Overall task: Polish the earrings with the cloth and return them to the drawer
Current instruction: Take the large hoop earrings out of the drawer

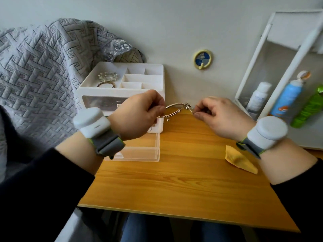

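A thin silver hoop with small dangling charms (174, 109) hangs above the wooden table between my hands. My left hand (138, 114) pinches its left end and my right hand (216, 116) pinches its right end near the clasp. A folded yellow cloth (239, 160) lies on the table below my right wrist, apart from both hands. The white jewellery box (153, 70) stands behind my left hand, and its clear drawer (139, 151) is pulled out toward me.
The box's top tray holds a bead bracelet (108, 76) and a gold bangle (106, 84). A white shelf (253, 70) at the right holds bottles (286, 100). A grey quilted cover (38, 70) lies at the left. A yellow wall hook (203, 58) is behind.
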`<state>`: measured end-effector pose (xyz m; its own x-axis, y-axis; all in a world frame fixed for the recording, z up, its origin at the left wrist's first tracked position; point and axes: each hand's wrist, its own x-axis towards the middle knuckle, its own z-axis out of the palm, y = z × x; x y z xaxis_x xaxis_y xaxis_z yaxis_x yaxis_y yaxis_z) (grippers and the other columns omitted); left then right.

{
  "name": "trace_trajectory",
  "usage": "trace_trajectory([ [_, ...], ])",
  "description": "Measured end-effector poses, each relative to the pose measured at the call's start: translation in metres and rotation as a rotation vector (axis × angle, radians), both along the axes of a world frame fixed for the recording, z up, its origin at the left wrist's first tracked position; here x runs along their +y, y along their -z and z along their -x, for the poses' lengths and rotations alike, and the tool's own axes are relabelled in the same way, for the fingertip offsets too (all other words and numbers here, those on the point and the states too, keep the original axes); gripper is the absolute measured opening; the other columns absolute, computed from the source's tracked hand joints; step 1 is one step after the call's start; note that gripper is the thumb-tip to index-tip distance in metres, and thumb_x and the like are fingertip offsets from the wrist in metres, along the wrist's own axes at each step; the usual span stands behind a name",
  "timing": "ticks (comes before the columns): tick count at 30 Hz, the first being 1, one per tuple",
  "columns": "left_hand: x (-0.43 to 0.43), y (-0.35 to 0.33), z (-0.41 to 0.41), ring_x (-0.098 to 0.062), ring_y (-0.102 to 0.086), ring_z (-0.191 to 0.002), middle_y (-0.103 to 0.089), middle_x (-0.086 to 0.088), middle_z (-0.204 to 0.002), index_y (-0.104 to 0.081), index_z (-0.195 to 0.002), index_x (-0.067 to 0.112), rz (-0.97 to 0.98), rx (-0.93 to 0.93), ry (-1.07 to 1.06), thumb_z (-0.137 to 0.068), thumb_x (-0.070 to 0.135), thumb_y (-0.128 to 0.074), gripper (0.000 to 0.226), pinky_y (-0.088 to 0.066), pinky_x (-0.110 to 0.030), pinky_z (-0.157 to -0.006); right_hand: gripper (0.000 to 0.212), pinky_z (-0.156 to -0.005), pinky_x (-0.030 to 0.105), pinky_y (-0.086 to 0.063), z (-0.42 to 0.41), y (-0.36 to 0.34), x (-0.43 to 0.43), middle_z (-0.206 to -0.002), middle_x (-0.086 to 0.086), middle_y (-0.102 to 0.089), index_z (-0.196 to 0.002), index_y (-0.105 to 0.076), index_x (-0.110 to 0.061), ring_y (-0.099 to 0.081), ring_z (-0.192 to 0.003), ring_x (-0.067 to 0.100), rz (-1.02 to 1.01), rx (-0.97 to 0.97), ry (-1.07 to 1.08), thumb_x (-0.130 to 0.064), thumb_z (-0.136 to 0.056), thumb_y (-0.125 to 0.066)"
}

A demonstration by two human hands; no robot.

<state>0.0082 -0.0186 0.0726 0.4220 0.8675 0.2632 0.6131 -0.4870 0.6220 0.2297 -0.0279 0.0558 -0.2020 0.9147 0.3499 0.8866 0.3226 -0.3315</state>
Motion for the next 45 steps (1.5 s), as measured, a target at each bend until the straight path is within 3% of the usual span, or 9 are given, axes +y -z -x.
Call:
trace_trajectory([
  [4, 0.01, 0.016, -0.041, -0.013, -0.054, -0.082, -0.055, 0.008, -0.086, -0.056, -0.102, 0.02, -0.126, 0.141, -0.008, -0.095, 0.023, -0.049, 0.01, -0.042, -0.026, -0.072, 0.011, -0.073, 0.018, -0.028, -0.027, 0.015, 0.008, -0.098, 0.005, -0.061, -0.097, -0.066, -0.012, -0.053, -0.096, 0.02, 0.042, -0.068, 0.103, -0.019, -0.09, -0.06],
  [7, 0.022, 0.033, -0.065, -0.015, -0.051, -0.085, -0.054, 0.004, -0.097, -0.054, -0.102, 0.018, -0.169, 0.242, 0.022, -0.096, 0.022, -0.047, 0.01, -0.035, -0.023, -0.072, 0.011, -0.081, 0.026, -0.037, -0.042, 0.03, 0.014, -0.104, 0.005, -0.061, -0.097, -0.064, -0.015, -0.053, -0.101, 0.023, 0.11, -0.125, 0.173, -0.022, -0.092, -0.056],
  [12, 0.043, 0.056, -0.094, -0.023, -0.054, -0.091, -0.056, -0.004, -0.106, -0.052, -0.098, 0.016, -0.113, 0.481, 0.081, -0.094, 0.015, -0.048, 0.006, -0.039, -0.029, -0.072, 0.015, -0.09, 0.035, -0.044, -0.055, 0.052, 0.023, -0.115, 0.006, -0.058, -0.101, -0.061, -0.018, -0.055, -0.106, 0.026, 0.224, -0.244, 0.257, -0.025, -0.093, -0.05],
  [20, 0.064, 0.076, -0.112, -0.021, -0.051, -0.087, -0.055, -0.004, -0.108, -0.052, -0.105, 0.015, -0.085, 0.735, 0.101, -0.092, 0.011, -0.051, 0.013, -0.044, -0.03, -0.074, 0.02, -0.082, 0.036, -0.051, -0.058, 0.07, 0.033, -0.114, 0.007, -0.059, -0.1, -0.066, -0.014, -0.061, -0.098, 0.029, 0.315, -0.365, 0.287, -0.015, -0.091, -0.049],
  [25, 0.071, 0.083, -0.119, -0.025, -0.059, -0.093, -0.059, -0.006, -0.107, -0.056, -0.107, 0.013, -0.041, 0.869, 0.136, -0.092, 0.012, -0.051, 0.016, -0.053, -0.038, -0.083, 0.022, -0.08, 0.036, -0.051, -0.06, 0.079, 0.038, -0.111, 0.009, -0.059, -0.104, -0.064, -0.011, -0.06, -0.097, 0.029, 0.361, -0.41, 0.309, -0.015, -0.092, -0.047],
  [33, 0.072, 0.09, -0.117, -0.027, -0.063, -0.087, -0.063, -0.007, -0.099, -0.06, -0.103, 0.012, -0.007, 0.982, 0.213, -0.082, 0.006, -0.055, 0.022, -0.057, -0.039, -0.078, 0.021, -0.084, 0.038, -0.05, -0.059, 0.085, 0.044, -0.114, 0.009, -0.059, -0.107, -0.064, -0.013, -0.059, -0.1, 0.028, 0.43, -0.41, 0.299, -0.019, -0.093, -0.05],
  [40, 0.074, 0.09, -0.11, -0.022, -0.06, -0.075, -0.068, -0.005, -0.099, -0.067, -0.099, 0.014, -0.051, 1.002, 0.241, -0.08, 0.011, -0.061, 0.021, -0.056, -0.032, -0.073, 0.026, -0.084, 0.034, -0.046, -0.053, 0.076, 0.039, -0.115, 0.009, -0.06, -0.108, -0.067, -0.015, -0.056, -0.106, 0.028, 0.348, -0.39, 0.298, -0.022, -0.094, -0.046],
  [45, 0.06, 0.068, -0.089, -0.025, -0.059, -0.102, -0.06, -0.006, -0.114, -0.064, -0.111, 0.012, -0.065, 0.779, 0.185, -0.094, 0.018, -0.052, 0.022, -0.051, -0.035, -0.087, 0.023, -0.086, 0.033, -0.046, -0.041, 0.057, 0.031, -0.115, 0.006, -0.062, -0.104, -0.069, -0.019, -0.057, -0.106, 0.026, 0.265, -0.306, 0.254, -0.027, -0.093, -0.05],
])
